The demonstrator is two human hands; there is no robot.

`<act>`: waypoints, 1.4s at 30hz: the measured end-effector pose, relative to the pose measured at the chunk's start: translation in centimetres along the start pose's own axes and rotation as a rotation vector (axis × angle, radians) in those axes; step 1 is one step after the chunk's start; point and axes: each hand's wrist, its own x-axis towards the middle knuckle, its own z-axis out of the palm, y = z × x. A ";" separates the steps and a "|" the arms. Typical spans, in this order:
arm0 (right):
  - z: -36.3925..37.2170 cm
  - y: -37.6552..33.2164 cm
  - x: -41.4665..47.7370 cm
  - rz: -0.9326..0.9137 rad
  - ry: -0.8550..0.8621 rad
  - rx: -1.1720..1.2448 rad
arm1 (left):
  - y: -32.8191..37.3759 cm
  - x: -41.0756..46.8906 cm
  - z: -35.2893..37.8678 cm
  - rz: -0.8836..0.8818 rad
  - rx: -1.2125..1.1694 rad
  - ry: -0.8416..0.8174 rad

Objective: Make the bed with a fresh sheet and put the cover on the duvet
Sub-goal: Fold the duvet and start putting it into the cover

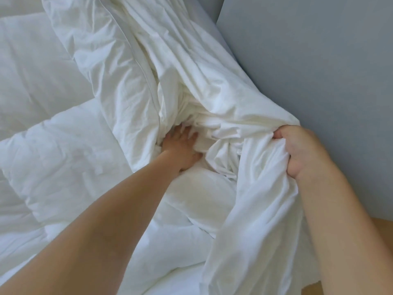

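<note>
A puffy white quilted duvet (49, 150) lies spread over the left and middle of the bed. A thin white duvet cover (191, 67) is bunched in folds across the middle and right, draping down toward me. My left hand (181, 149) reaches into the folds with fingers spread flat, pressing on the cloth. My right hand (297, 150) grips a gathered bunch of the cover's edge in a fist, held up at the bed's right side.
A grey-blue wall (319, 50) runs close along the right of the bed. A strip of wooden floor (380, 228) shows at the lower right.
</note>
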 end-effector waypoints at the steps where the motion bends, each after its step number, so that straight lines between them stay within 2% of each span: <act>1: -0.1 -0.1 -0.4 -0.011 0.006 0.023 | 0.1 0.6 -0.3 -0.039 -0.023 -0.005; 4: 0.4 0.3 -1.5 -0.180 0.063 -0.087 | 0.9 0.3 -1.6 -0.004 -0.068 0.053; 6: 0.8 0.8 -2.1 -0.349 0.102 -0.306 | 0.1 -2.4 -1.3 0.181 -0.069 0.111; 8: 1.0 1.5 -2.7 -0.449 0.120 -0.577 | -1.2 -6.3 -0.6 0.346 -0.018 0.091; 11: 1.8 2.3 -3.9 -0.534 0.146 -0.848 | -2.6 -10.4 -1.0 0.405 0.146 0.044; 12: 2.0 2.4 -4.2 -0.540 0.154 -0.884 | -2.6 -11.5 -1.6 0.452 0.148 0.122; 13: 2.1 2.5 -4.4 -0.528 0.151 -0.912 | -2.4 -12.8 -2.5 0.535 0.152 0.275; 16: 1.8 2.1 -4.4 -0.409 0.062 -0.990 | -1.0 -16.6 -6.0 0.760 -0.011 0.866; 18: 1.4 1.7 -4.7 -0.346 -0.014 -1.019 | 0.6 -17.1 -8.7 0.775 -0.050 1.083; 20: 0.7 1.4 -5.0 -0.389 -0.024 -0.944 | 2.9 -15.0 -10.7 0.658 -0.013 1.143; 21: 0.2 1.1 -5.1 -0.412 0.006 -0.862 | 3.8 -13.2 -11.1 0.580 -0.015 1.082; 24: -1.3 -0.7 -5.8 -0.411 0.126 -0.591 | 5.5 -7.6 -8.1 0.261 -0.055 0.645; 25: -1.4 -1.4 -6.1 -0.409 0.140 -0.492 | 5.6 -6.0 -6.3 0.186 -0.078 0.564; 27: -0.8 -2.4 -7.5 -0.400 0.116 -0.290 | 5.1 -5.0 -3.7 0.148 -0.171 0.488; 29: 0.7 -2.2 -9.7 -0.421 0.042 -0.137 | 4.5 -5.9 -2.3 0.225 -0.412 0.622; 31: 2.4 -0.3 -12.2 -0.449 -0.046 -0.085 | 3.7 -8.4 -1.9 0.088 -0.905 0.725; 32: 3.4 1.2 -13.3 -0.432 -0.100 -0.087 | 2.8 -10.3 -1.6 -0.032 -1.256 0.681; 33: 4.4 2.8 -14.2 -0.395 -0.170 -0.096 | 2.0 -12.5 -1.5 -0.113 -1.679 0.538; 34: 5.5 4.2 -15.0 -0.337 -0.261 -0.115 | 1.3 -14.9 -1.4 -0.135 -2.049 0.304; 35: 6.4 5.5 -15.8 -0.283 -0.369 -0.148 | 0.6 -17.1 -1.0 -0.105 -2.255 0.104; 36: 7.2 6.6 -16.5 -0.266 -0.491 -0.207 | 0.2 -18.9 -0.5 -0.110 -2.257 -0.004; 38: 7.6 8.5 -17.4 -0.340 -0.752 -0.396 | 0.2 -21.2 0.0 -0.215 -2.045 -0.003; 40: 6.7 9.4 -18.2 -0.466 -0.949 -0.511 | 0.0 -22.2 -0.8 -0.320 -1.829 0.168; 41: 5.8 9.5 -18.6 -0.573 -0.962 -0.483 | -0.4 -22.1 -1.4 -0.303 -1.743 0.314; 42: 4.8 9.4 -18.8 -0.712 -0.903 -0.407 | -1.0 -22.2 -2.5 -0.251 -1.700 0.467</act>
